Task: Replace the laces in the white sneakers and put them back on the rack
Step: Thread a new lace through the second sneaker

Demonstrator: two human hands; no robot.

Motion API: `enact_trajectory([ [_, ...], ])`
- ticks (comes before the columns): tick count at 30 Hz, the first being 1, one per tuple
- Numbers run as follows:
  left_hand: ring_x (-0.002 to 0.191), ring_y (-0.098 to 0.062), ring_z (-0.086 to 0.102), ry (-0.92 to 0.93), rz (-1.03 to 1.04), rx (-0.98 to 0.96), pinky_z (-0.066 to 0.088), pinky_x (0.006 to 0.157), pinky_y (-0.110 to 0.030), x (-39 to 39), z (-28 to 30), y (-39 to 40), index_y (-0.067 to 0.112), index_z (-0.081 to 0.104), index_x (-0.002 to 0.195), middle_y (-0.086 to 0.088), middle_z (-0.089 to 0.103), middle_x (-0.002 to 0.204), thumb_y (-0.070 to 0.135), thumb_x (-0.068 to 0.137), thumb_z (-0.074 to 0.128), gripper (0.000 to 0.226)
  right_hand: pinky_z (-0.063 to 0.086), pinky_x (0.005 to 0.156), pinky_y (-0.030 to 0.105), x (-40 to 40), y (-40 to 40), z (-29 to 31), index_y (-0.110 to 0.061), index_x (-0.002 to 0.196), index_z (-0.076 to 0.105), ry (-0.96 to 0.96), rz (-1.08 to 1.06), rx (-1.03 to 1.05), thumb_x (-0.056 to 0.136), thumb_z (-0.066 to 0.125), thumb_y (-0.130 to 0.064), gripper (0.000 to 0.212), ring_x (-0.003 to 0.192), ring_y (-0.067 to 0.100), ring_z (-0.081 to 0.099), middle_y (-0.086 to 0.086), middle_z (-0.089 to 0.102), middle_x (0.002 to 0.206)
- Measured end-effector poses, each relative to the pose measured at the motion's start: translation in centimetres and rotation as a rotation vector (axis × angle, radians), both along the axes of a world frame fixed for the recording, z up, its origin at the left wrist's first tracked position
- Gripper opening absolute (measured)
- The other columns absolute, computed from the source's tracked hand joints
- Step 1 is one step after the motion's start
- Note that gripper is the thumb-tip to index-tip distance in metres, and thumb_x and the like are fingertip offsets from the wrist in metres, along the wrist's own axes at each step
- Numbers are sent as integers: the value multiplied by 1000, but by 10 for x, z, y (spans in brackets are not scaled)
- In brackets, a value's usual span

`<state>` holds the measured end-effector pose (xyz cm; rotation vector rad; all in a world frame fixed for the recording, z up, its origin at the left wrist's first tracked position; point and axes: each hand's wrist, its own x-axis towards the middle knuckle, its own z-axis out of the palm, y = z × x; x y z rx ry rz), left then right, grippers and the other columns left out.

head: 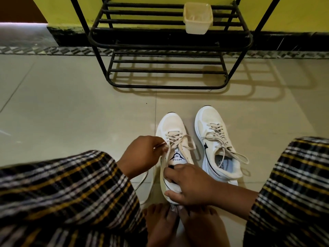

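Two white sneakers stand side by side on the tiled floor, toes pointing away from me. The left sneaker (171,129) has a cream lace (185,142) partly threaded, its loose ends lying over the tongue and trailing down the left side. My left hand (140,155) pinches that lace at the shoe's left eyelets. My right hand (191,184) grips the heel collar of the same shoe, thumb on the outside, fingers curled inside. The right sneaker (213,139) is laced, with loose ends draped over its right side. The black metal rack (169,43) stands ahead against the wall.
A cream plastic tub (197,18) sits on the rack's upper shelf. My bare feet (178,223) touch the left sneaker's heel. Plaid-clad knees frame the view left and right. Open tiled floor (71,107) lies between shoes and rack.
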<state>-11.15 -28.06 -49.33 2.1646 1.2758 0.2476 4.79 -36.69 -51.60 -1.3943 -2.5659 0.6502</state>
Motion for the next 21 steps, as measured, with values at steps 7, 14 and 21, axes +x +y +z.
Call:
enact_trajectory([
  [7, 96, 0, 62, -658, 222, -207, 42, 84, -18, 0, 14, 0, 18, 61, 84, 6, 71, 94, 15, 99, 44, 23, 29, 58, 24, -3, 1, 1, -17, 94, 49, -25, -49, 41, 79, 50, -48, 35, 67, 26, 57, 7, 58, 73],
  [14, 45, -2, 43, -1110, 289, -332, 39, 44, -16, -21, 58, 18, 22, 46, 82, 9, 50, 62, 23, 98, 36, 18, 29, 62, 27, -3, 1, 3, -16, 97, 50, -11, -42, 16, 82, 54, -42, 30, 73, 29, 56, 10, 59, 79],
  [21, 56, -24, 59, 36, 32, -150, 43, 47, -32, -40, -113, -123, 26, 65, 87, 5, 65, 75, 38, 76, 54, 20, 26, 54, 22, -5, -1, 3, -25, 87, 41, 4, -80, 42, 75, 48, -45, 24, 56, 24, 52, 2, 54, 63],
])
